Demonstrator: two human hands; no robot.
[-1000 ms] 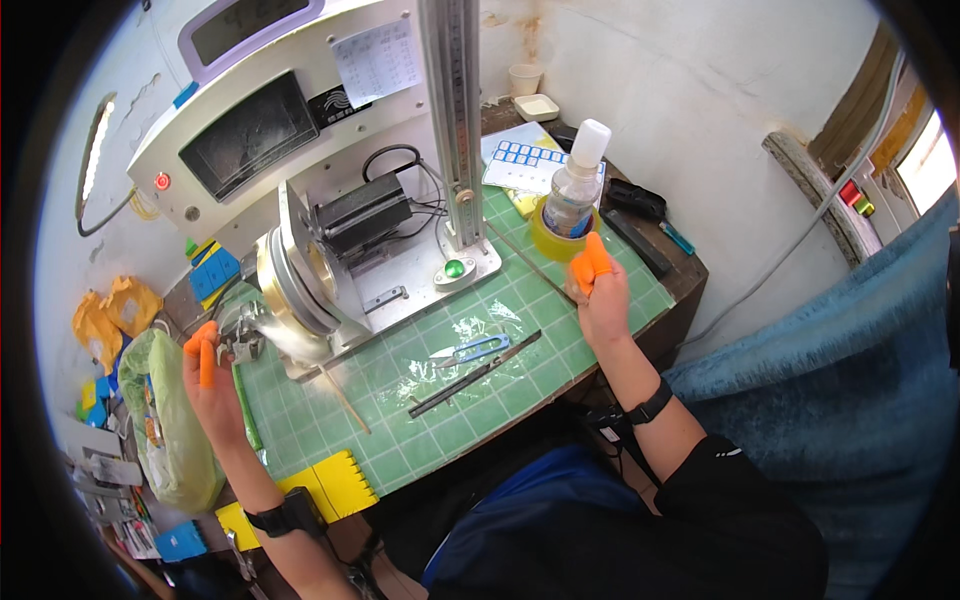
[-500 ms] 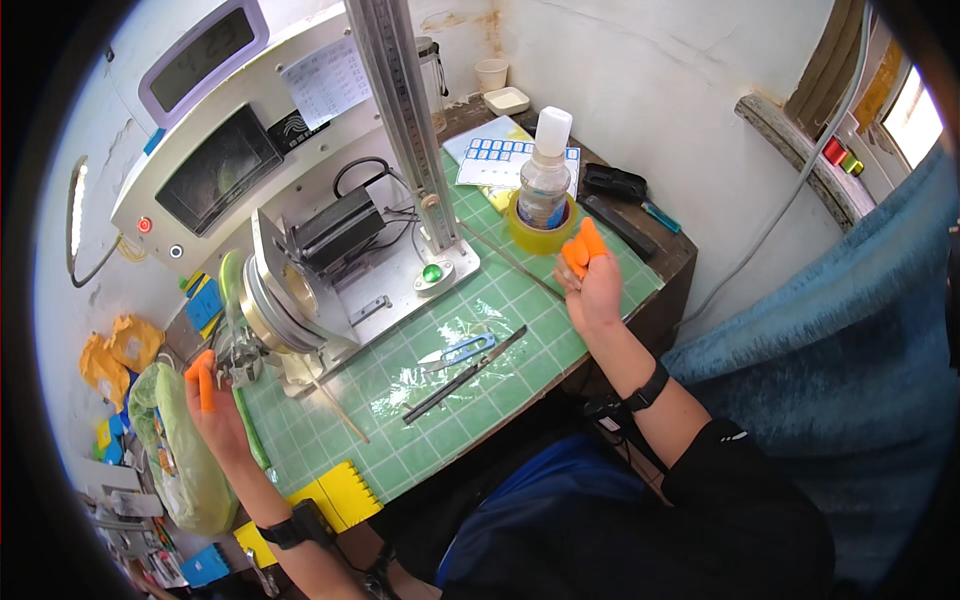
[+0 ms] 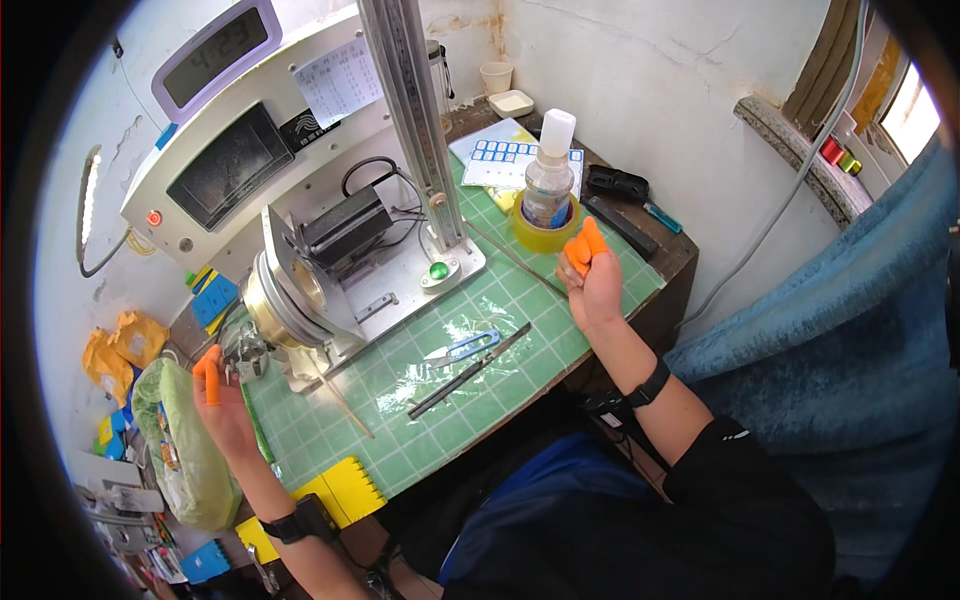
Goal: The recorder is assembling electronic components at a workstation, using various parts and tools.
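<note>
Machine (image 3: 335, 235) nr L hand (image 3: 226, 415) — tape roll (image 3: 535, 237) nr R hand (image 3: 600, 291).

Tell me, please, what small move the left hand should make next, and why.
Perhaps the left hand should edge slightly inward to steady the metal fitting at the round drum: its orange-covered fingers are right beside that fitting, though contact is unclear, while the right hand is over by the yellow tape roll.

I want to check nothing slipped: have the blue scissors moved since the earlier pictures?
No. Against the machine, the blue scissors keep the same place, though the view has shifted.
</note>
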